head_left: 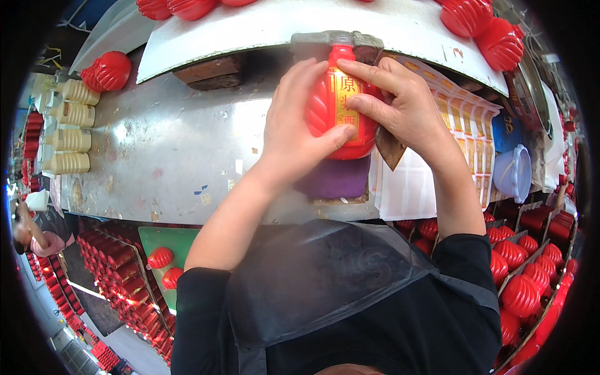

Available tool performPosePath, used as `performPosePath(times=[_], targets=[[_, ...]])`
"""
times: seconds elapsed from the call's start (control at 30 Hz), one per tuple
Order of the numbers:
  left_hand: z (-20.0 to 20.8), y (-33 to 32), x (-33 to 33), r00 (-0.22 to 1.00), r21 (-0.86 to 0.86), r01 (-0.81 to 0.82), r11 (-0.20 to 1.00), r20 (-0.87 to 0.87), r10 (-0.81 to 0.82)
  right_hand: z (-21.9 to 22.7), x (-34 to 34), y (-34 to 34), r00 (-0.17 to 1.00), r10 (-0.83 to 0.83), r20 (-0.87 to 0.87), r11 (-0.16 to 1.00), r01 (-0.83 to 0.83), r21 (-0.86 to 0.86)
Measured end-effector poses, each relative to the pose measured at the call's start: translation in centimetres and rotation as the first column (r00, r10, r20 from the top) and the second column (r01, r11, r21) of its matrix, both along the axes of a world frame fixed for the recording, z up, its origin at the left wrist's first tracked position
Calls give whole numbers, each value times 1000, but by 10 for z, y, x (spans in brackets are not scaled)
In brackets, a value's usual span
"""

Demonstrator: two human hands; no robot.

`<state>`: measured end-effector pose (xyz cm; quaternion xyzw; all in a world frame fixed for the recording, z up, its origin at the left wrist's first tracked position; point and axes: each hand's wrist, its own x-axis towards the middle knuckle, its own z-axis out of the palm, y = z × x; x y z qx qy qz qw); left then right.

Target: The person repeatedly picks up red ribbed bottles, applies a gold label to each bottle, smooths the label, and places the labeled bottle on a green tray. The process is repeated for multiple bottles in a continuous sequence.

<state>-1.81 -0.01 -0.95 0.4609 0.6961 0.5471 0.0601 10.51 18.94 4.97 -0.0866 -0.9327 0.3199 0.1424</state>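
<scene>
At the upper centre of the frame, a red bottle [365, 134] lies with its neck toward the top edge, the neck set at a grey notched block [370, 41]. A yellow label [344, 120] runs lengthwise along its upward face. The left hand [300, 119] lies against the bottle's left side, its fingers stretched out and somewhat blurred, the thumb well apart from them and reaching over the label's lower part. The right hand [403, 94] comes in from the right with forefinger and thumb apart, the forefinger at the label's top end, the thumb at its middle; its other fingers are bent, and how tightly they sit cannot be told. Below the bottle shows a purple pad [337, 180] on the grey metal table [175, 150]. Right of the hands, label sheets [478, 134] lie near a pale blue bucket [517, 172]. Pale bottles [75, 115] line the table's left end, and more red bottles [522, 294] fill racks at lower right. Another person [49, 239] shows at the far left.
</scene>
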Motion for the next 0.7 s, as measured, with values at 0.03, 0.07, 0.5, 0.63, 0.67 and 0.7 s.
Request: performPosePath(times=[0.03, 0.07, 0.5, 0.63, 0.67, 0.7], targets=[[0, 0, 0, 1000, -3, 1, 1000, -4, -1, -2, 0, 0, 996, 44, -76, 999, -45, -7], [0, 0, -1, 1000, -6, 1, 1000, -7, -2, -4, 0, 0, 1000, 11, -4, 1000, -11, -6], [-3, 3, -5, 1000, 7, -1, 1000, -2, 1, 35, -19, 8, 999, 28, 26, 754, -4, -656], [-4, 0, -5, 999, -1, 16, 1000, 32, -16, 25, -22, 2, 915, 151, -374, 983, -100, 154], [-4, -1, -6, 999, 1, 20, 1000, 39, -20, 21, -25, 0, 886, 83, -457, 984, -1, 178], [-4, -2, -6, 996, 7, 40, 999, 79, -40, 21, -16, -1, 867, 94, -489, 952, 65, 298]])
